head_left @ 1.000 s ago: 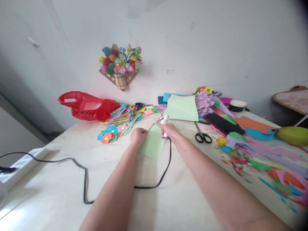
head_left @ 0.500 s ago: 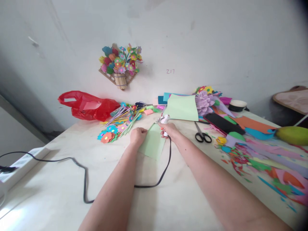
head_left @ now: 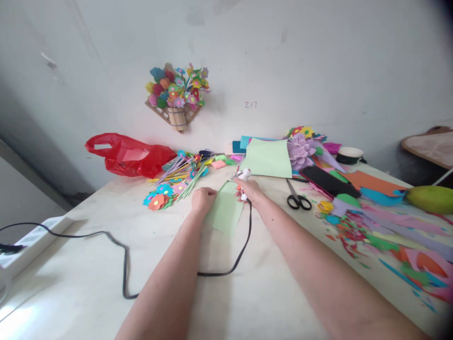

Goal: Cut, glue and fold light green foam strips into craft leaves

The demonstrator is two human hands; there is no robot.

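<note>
One white glue gun (head_left: 244,174) | in right hand (head_left: 251,189) | points left | long axis crosswise

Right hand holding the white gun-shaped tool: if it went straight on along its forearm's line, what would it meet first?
Likely the small salmon-pink piece beyond the right hand, though depth is unclear and it might pass above.
</note>
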